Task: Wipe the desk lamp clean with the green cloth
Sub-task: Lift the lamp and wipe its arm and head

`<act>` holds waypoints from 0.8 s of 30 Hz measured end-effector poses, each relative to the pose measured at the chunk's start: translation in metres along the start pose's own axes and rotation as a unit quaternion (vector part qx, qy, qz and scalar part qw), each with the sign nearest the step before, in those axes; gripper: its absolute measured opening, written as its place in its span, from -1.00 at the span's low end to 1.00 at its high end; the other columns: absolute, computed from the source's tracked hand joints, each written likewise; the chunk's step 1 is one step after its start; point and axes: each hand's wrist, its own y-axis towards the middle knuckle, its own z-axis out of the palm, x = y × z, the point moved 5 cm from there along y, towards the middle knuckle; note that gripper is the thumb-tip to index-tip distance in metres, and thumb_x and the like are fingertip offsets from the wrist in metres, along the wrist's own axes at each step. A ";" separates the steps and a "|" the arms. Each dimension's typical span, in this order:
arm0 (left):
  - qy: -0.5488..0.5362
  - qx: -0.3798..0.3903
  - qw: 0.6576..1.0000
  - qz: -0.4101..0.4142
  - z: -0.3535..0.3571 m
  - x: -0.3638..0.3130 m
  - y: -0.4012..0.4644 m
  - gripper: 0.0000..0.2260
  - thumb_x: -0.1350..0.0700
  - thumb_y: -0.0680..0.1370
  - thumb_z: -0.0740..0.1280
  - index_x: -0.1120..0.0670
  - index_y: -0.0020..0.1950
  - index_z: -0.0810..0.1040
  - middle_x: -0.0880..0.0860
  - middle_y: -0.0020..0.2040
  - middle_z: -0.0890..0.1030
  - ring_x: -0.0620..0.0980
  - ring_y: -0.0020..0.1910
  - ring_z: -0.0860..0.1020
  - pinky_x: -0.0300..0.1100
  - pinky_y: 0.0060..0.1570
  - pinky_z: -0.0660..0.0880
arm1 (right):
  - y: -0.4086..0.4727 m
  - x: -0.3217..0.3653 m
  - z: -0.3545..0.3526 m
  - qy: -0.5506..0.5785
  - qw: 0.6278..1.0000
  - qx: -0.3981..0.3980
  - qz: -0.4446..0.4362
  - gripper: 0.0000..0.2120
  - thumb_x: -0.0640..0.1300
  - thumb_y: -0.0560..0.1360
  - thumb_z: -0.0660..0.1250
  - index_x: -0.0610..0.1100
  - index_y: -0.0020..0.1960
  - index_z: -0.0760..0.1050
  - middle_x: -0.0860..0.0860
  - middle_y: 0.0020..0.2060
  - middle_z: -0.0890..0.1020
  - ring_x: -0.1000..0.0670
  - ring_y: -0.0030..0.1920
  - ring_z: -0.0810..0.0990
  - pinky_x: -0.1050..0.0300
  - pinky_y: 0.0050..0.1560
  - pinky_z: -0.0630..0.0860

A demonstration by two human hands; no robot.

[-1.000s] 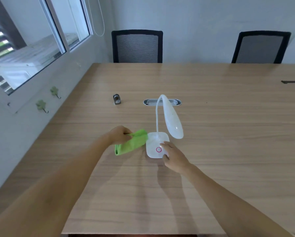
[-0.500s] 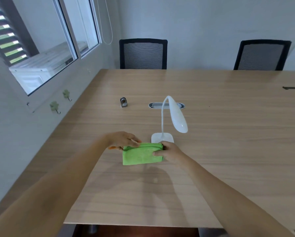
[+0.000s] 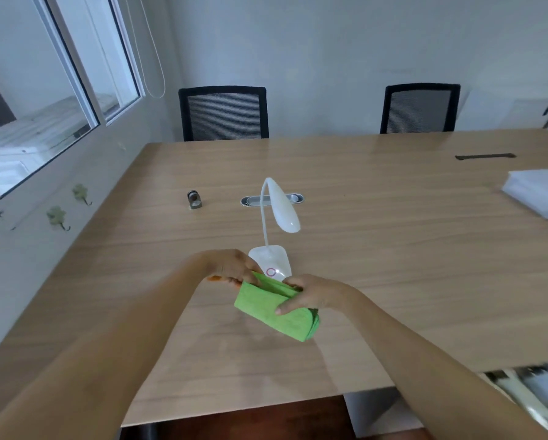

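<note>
The white desk lamp stands on the wooden table, its square base carrying a red ring button and its curved head bent forward. A folded green cloth is held just in front of the base, above the table. My left hand pinches the cloth's upper left edge. My right hand grips its top right side, thumb across the front. The cloth hides the near edge of the lamp base.
A small dark metal object and an oval cable grommet lie behind the lamp. A white stack rests at the table's right edge. Two black chairs stand at the far side. A window wall runs along the left.
The cloth went from my left hand alone to both hands, and my right hand left the lamp base. The cloth now tilts lower toward the right. The view has shifted back.
</note>
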 end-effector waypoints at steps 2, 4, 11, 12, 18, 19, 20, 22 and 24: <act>0.012 0.006 1.000 -0.002 0.004 -0.009 -0.002 -0.69 0.17 0.49 0.36 0.08 0.24 0.55 -0.03 -0.06 0.61 -0.16 -0.13 0.57 -0.46 -0.22 0.49 | -0.009 0.004 0.002 -0.008 1.000 -0.007 -0.004 -0.78 -0.02 0.42 0.43 -0.05 0.03 0.57 0.10 -0.15 0.60 0.09 -0.08 0.57 0.31 -0.13 0.45; -0.043 0.016 0.999 -0.009 0.002 -0.011 0.000 -0.70 0.17 0.52 0.32 0.10 0.26 0.53 -0.03 -0.04 0.63 -0.14 -0.09 0.59 -0.41 -0.17 0.53 | -0.016 -0.001 -0.006 -0.002 0.999 -0.046 -0.001 -0.75 -0.04 0.44 0.40 -0.14 0.06 0.60 0.11 -0.24 0.59 0.10 -0.16 0.56 0.33 -0.22 0.43; -0.310 -0.238 0.920 0.041 -0.065 -0.028 0.002 -0.53 -0.19 0.53 0.20 0.02 0.36 0.39 0.03 0.34 0.46 0.03 0.21 0.49 -0.05 0.20 0.47 | -0.053 -0.024 -0.077 -0.039 0.977 -0.209 -0.007 -0.73 -0.29 0.44 0.30 -0.14 0.12 0.57 -0.03 -0.09 0.60 0.00 -0.03 0.55 0.18 -0.10 0.43; -0.320 -0.243 0.913 0.062 -0.070 -0.038 0.000 -0.49 -0.21 0.53 0.19 0.00 0.41 0.33 -0.01 0.40 0.40 0.03 0.30 0.42 -0.02 0.28 0.42 | -0.059 -0.020 -0.091 -0.032 0.968 -0.248 -0.023 -0.66 -0.32 0.44 0.27 -0.09 0.17 0.55 -0.01 -0.04 0.59 0.00 0.03 0.55 0.17 -0.01 0.43; -0.300 -0.232 0.918 0.117 -0.081 -0.087 0.005 -0.40 -0.30 0.47 0.21 -0.05 0.43 0.31 -0.07 0.45 0.32 -0.03 0.39 0.33 -0.09 0.31 0.39 | -0.091 0.051 -0.135 -0.069 0.897 -0.397 -0.180 -0.49 -0.34 0.46 0.19 0.05 0.33 0.42 0.08 0.23 0.57 0.11 0.18 0.49 0.41 0.09 0.36; -0.292 -0.225 0.922 0.118 -0.081 -0.090 0.008 -0.42 -0.29 0.46 0.23 -0.03 0.40 0.36 -0.07 0.42 0.37 -0.05 0.36 0.36 -0.10 0.32 0.39 | -0.095 0.066 -0.134 -0.074 0.888 -0.404 -0.207 -0.49 -0.35 0.46 0.18 0.04 0.32 0.43 0.08 0.21 0.58 0.11 0.12 0.52 0.41 0.07 0.39; -0.284 -0.218 0.926 0.118 -0.081 -0.093 0.012 -0.44 -0.28 0.45 0.26 -0.03 0.36 0.41 -0.08 0.38 0.40 -0.07 0.33 0.38 -0.11 0.33 0.39 | -0.097 0.080 -0.133 -0.082 0.881 -0.407 -0.228 -0.50 -0.35 0.46 0.17 0.03 0.32 0.43 0.07 0.19 0.60 0.12 0.06 0.55 0.39 0.06 0.42; -0.277 -0.206 0.931 0.121 -0.081 -0.093 0.017 -0.49 -0.25 0.42 0.30 -0.04 0.30 0.47 -0.09 0.36 0.44 -0.09 0.33 0.39 -0.11 0.32 0.42 | -0.094 0.103 -0.131 -0.108 0.873 -0.403 -0.252 -0.50 -0.35 0.46 0.16 0.01 0.32 0.45 0.09 0.15 0.62 0.25 -0.05 0.56 0.40 0.04 0.45; -0.282 -0.204 0.929 0.127 -0.083 -0.090 0.019 -0.54 -0.20 0.42 0.32 -0.05 0.26 0.50 -0.08 0.34 0.46 -0.08 0.32 0.41 -0.12 0.28 0.44 | -0.083 0.118 -0.130 -0.142 0.873 -0.389 -0.257 -0.50 -0.35 0.45 0.16 0.00 0.33 0.45 0.09 0.20 0.61 0.21 0.07 0.59 0.38 0.12 0.45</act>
